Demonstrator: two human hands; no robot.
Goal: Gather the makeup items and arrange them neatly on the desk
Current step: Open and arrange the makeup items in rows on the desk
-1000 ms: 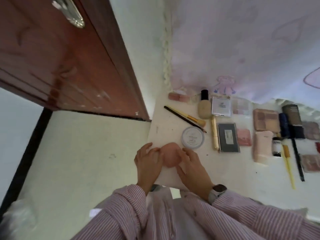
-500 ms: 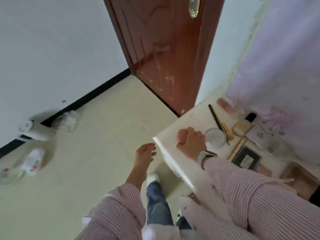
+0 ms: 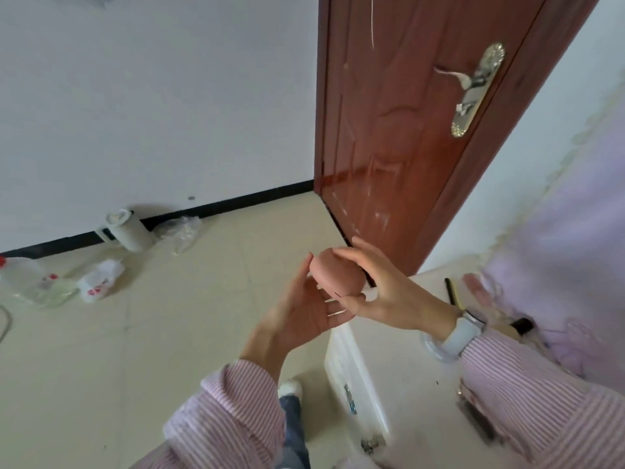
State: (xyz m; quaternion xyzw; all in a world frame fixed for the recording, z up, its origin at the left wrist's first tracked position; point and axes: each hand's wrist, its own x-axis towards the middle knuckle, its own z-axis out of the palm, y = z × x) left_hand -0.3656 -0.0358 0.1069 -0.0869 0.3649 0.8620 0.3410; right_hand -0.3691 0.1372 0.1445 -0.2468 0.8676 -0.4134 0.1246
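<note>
Your right hand (image 3: 382, 292) fingers pinch the pink sponge case (image 3: 334, 274) above the floor, while your left hand (image 3: 304, 313) fingers lie spread beneath it.

Right hand (image 3: 382, 289) grips pink egg-shaped sponge case (image 3: 336, 274) above floor; left hand (image 3: 304, 316) open, cupped beneath; white desk (image 3: 399, 367) at right.

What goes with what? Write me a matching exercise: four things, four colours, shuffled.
1. egg-shaped case
2. door
3. watch strap
4. skirting strip

A. black
B. reddish brown
C. pink
D. white

Pairs: 1-C, 2-B, 3-D, 4-A. Right hand grips the case; left hand is open beside it.
</note>
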